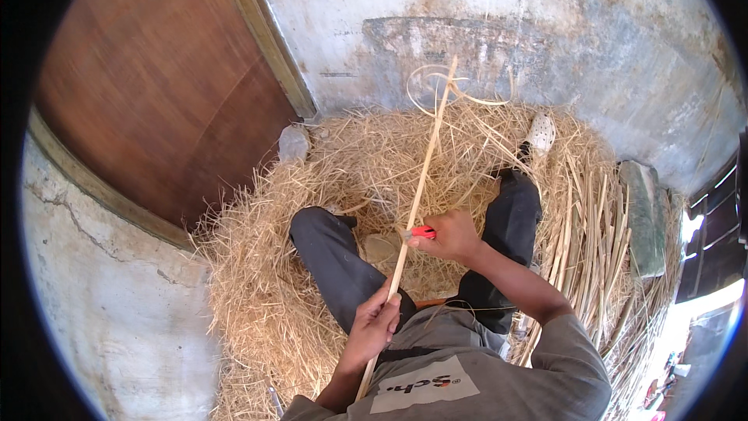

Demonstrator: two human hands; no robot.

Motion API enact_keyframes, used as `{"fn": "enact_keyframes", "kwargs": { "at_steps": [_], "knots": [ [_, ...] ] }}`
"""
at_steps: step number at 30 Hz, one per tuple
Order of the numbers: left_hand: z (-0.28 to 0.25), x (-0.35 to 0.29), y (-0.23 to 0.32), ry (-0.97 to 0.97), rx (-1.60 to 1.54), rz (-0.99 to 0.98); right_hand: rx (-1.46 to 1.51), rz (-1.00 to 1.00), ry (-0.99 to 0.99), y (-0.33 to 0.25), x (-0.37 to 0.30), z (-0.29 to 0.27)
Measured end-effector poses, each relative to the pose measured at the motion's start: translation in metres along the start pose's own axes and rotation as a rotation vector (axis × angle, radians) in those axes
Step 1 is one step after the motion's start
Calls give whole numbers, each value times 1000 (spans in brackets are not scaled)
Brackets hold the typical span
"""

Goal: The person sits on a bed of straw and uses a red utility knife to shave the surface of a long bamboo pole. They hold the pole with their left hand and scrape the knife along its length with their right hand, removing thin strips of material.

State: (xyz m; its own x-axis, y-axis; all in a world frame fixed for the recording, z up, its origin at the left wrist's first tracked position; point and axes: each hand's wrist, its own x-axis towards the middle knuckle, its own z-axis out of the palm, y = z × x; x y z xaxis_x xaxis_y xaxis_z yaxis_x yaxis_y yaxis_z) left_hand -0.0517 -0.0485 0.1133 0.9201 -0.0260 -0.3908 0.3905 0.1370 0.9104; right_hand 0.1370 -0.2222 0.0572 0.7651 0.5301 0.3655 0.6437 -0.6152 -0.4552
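A long, pale strip that looks like split bamboo (426, 168) slants up and away from my lap. My left hand (372, 327) is closed round its lower part, near my waist. In my closed right hand (452, 236) is a small knife with a red handle (425, 231). Its short blade touches or lies right against the strip, about midway along; the exact contact is too small to tell. Thin curled shavings (425, 90) hang at the strip's far end.
Straw-like shavings (249, 296) cover the floor around my legs. To my right lies a bundle of long pale strips (580, 226), with a greenish stone slab (645, 218) beyond it. A stained wall (499, 23) stands ahead, and a brown wooden door (156, 86) is at the left.
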Motion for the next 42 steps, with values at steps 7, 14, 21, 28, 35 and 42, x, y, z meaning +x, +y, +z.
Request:
{"fn": "enact_keyframes", "kwargs": {
  "at_steps": [7,14,21,28,35,42],
  "knots": [
    [1,1,1,-26,-22,82,-101,-144,229,26,34,1],
    [-1,2,2,-16,-68,91,-190,-184,212,32,56,0],
    [-5,-10,-5,-39,-99,25,-272,-24,139,68,87,-5],
    [-10,-12,-8,-44,-43,63,-201,361,-7,84,129,-23],
    [0,-25,-9,-98,22,2,-255,580,-21,145,156,-65],
    [-13,-10,-16,-136,-82,-26,-118,665,214,166,146,-42]
  ]
}}
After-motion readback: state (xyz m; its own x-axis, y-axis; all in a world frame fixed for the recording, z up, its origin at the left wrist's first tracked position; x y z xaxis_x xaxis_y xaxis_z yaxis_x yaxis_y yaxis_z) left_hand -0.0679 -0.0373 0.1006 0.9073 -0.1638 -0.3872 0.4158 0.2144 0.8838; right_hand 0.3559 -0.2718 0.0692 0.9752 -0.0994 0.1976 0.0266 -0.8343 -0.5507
